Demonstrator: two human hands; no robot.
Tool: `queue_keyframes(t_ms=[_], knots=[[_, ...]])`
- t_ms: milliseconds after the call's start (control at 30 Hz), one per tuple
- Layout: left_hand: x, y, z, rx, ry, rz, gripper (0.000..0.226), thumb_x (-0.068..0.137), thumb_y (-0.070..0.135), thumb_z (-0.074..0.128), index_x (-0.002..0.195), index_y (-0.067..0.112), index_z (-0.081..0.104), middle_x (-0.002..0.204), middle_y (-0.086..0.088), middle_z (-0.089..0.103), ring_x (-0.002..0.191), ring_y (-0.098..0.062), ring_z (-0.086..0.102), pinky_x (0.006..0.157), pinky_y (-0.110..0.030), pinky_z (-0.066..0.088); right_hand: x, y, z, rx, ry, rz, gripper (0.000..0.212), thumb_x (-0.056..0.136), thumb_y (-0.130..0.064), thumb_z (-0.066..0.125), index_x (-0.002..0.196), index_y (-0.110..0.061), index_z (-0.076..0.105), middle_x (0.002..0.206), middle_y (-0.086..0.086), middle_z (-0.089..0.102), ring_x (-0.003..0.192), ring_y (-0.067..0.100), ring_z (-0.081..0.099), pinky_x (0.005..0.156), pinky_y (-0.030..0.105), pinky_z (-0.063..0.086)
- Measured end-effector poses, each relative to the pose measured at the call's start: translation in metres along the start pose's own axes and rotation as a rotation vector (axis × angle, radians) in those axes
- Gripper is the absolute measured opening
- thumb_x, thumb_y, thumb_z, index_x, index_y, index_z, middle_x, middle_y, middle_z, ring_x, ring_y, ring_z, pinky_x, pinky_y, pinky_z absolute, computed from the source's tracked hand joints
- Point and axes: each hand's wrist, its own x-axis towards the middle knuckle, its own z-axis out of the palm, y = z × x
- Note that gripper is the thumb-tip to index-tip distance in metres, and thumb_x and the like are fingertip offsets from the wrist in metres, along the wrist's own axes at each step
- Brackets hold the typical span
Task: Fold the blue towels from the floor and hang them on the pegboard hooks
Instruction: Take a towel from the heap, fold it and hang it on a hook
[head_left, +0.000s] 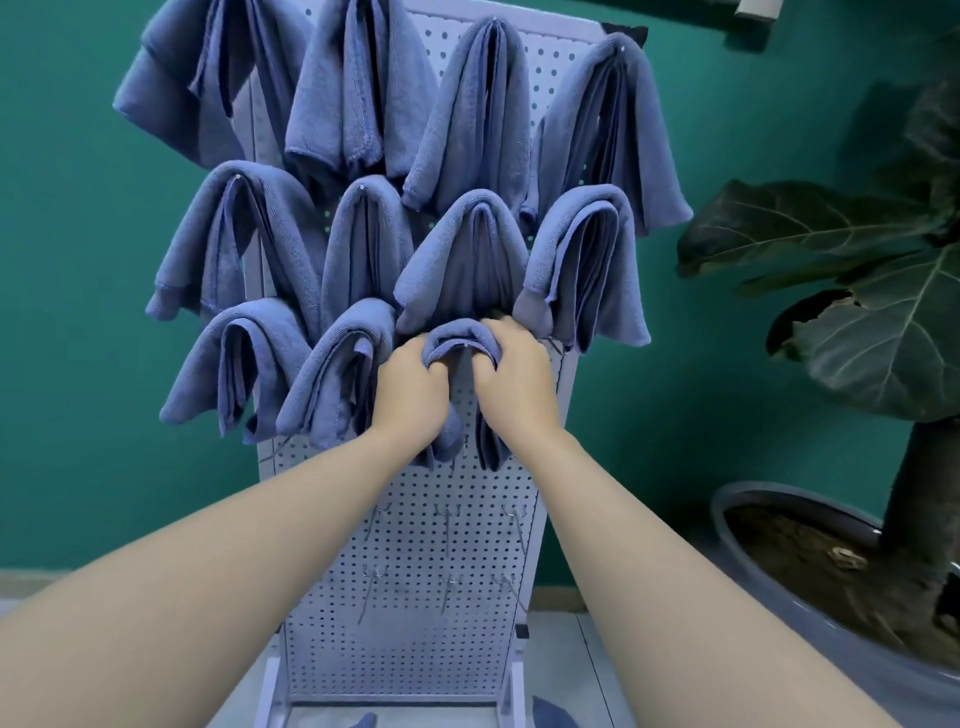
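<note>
While both hands work at the middle of the pegboard, a person is draping a folded blue towel over a hook in the third row. The left hand grips the towel's left side with curled fingers, and the right hand grips its right side the same way, so the fold arches between them, with a glint at its crest that may be the hook tip. The towel's ends hang down behind the wrists. Ten towels already hang above and to the left: four in the top row, four in the second, two in the third, each crowding its neighbour. This looks like the hanging step, well into the task. The next move seems to call for seating the fold fully on the hook, then letting go gently so the cloth does not slide off or drag down the towel just above, whose hem touches the knuckles. To the right of the hands, one spot in this row appears free, near the board's right edge. Lower down, bare hooks stand in two rows with open board around them. At the bottom edge, blue scraps suggest more towels on the floor. A potted plant stands close on the right, its leaves limiting elbow room there.
</note>
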Motion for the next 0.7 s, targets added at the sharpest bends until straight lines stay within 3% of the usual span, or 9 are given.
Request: queue_keyframes(t_ms=[67, 167, 267, 367, 433, 500, 567, 633, 700], knots=[[-0.006, -0.008, 0.001, -0.035, -0.025, 0.025, 0.027, 0.096, 0.001, 0.043, 0.086, 0.020, 0.060, 0.079, -0.011, 0.063, 0.064, -0.011, 0.046, 0.053, -0.014, 0.037, -0.008, 0.003, 0.005, 0.018, 0.028, -0.021, 0.019, 0.089, 0.001, 0.050, 0.091, -0.011, 0.064, 0.084, -0.005, 0.055, 0.083, 0.018, 0.050, 0.069, 0.030, 0.035], [-0.019, -0.015, 0.002, -0.079, -0.032, 0.041, 0.023, 0.102, 0.010, 0.045, 0.090, 0.022, 0.061, 0.077, -0.013, 0.065, 0.054, -0.003, 0.051, 0.050, -0.011, 0.041, -0.017, 0.008, 0.013, 0.033, 0.068, -0.004, 0.037, 0.093, 0.001, 0.050, 0.122, -0.014, 0.070, 0.129, 0.000, 0.066, 0.123, 0.017, 0.053, 0.092, 0.013, 0.034], [-0.033, -0.021, 0.003, -0.139, -0.023, 0.027, 0.022, 0.105, 0.015, 0.045, 0.089, 0.022, 0.059, 0.067, -0.009, 0.063, 0.048, -0.004, 0.054, 0.044, -0.013, 0.040, -0.030, 0.010, 0.020, 0.087, 0.129, 0.039, 0.053, 0.098, 0.000, 0.048, 0.147, -0.016, 0.057, 0.155, 0.000, 0.052, 0.146, 0.011, 0.041, 0.107, 0.000, 0.022], [-0.047, -0.036, 0.003, -0.134, -0.025, 0.027, 0.025, 0.105, 0.018, 0.048, 0.083, 0.027, 0.056, 0.064, 0.006, 0.056, 0.053, -0.003, 0.047, 0.051, -0.016, 0.040, -0.046, 0.011, 0.026, 0.104, 0.164, 0.004, 0.051, 0.104, -0.003, 0.047, 0.153, -0.015, 0.051, 0.159, -0.003, 0.048, 0.148, 0.008, 0.040, 0.120, 0.016, 0.030], [-0.058, -0.048, -0.001, -0.084, -0.069, 0.039, 0.023, 0.106, 0.021, 0.049, 0.085, 0.024, 0.059, 0.069, 0.002, 0.061, 0.058, -0.006, 0.048, 0.057, -0.023, 0.041, -0.058, 0.011, 0.026, 0.105, 0.145, 0.002, 0.048, 0.107, -0.006, 0.045, 0.154, -0.015, 0.049, 0.158, -0.004, 0.049, 0.148, 0.008, 0.040, 0.121, 0.025, 0.034], [-0.070, -0.059, -0.007, -0.055, -0.112, 0.039, 0.017, 0.106, 0.022, 0.050, 0.097, 0.019, 0.065, 0.080, 0.002, 0.069, 0.070, -0.010, 0.060, 0.070, -0.027, 0.051, -0.074, 0.010, 0.024, 0.101, 0.109, 0.053, 0.046, 0.108, -0.007, 0.043, 0.153, -0.013, 0.050, 0.156, -0.004, 0.051, 0.146, 0.008, 0.043, 0.119, 0.018, 0.033], [-0.085, -0.070, -0.018, -0.041, -0.154, 0.019, 0.019, 0.106, 0.021, 0.054, 0.118, 0.019, 0.068, 0.099, 0.014, 0.072, 0.088, 0.003, 0.064, 0.090, -0.018, 0.051, -0.098, 0.010, 0.022, 0.076, 0.070, 0.108, 0.045, 0.108, -0.007, 0.043, 0.151, -0.012, 0.052, 0.154, -0.002, 0.053, 0.142, 0.007, 0.045, 0.114, 0.007, 0.030], [-0.106, -0.088, -0.032, -0.004, -0.215, -0.021, 0.034, 0.105, 0.020, 0.056, 0.138, 0.014, 0.062, 0.122, 0.008, 0.069, 0.106, 0.002, 0.061, 0.102, -0.017, 0.045, -0.132, 0.013, 0.026, 0.065, 0.033, 0.160, 0.044, 0.107, -0.007, 0.043, 0.150, -0.011, 0.053, 0.152, -0.001, 0.056, 0.140, 0.009, 0.048, 0.115, 0.013, 0.034], [-0.133, -0.112, -0.047, 0.070, -0.277, -0.048, 0.039, 0.104, 0.020, 0.058, 0.142, 0.010, 0.058, 0.131, 0.000, 0.067, 0.115, -0.004, 0.059, 0.103, -0.017, 0.041, -0.172, 0.018, 0.035, 0.059, -0.002, 0.207, 0.042, 0.106, -0.008, 0.045, 0.146, -0.011, 0.057, 0.148, 0.001, 0.059, 0.137, 0.011, 0.052, 0.116, 0.025, 0.039]])
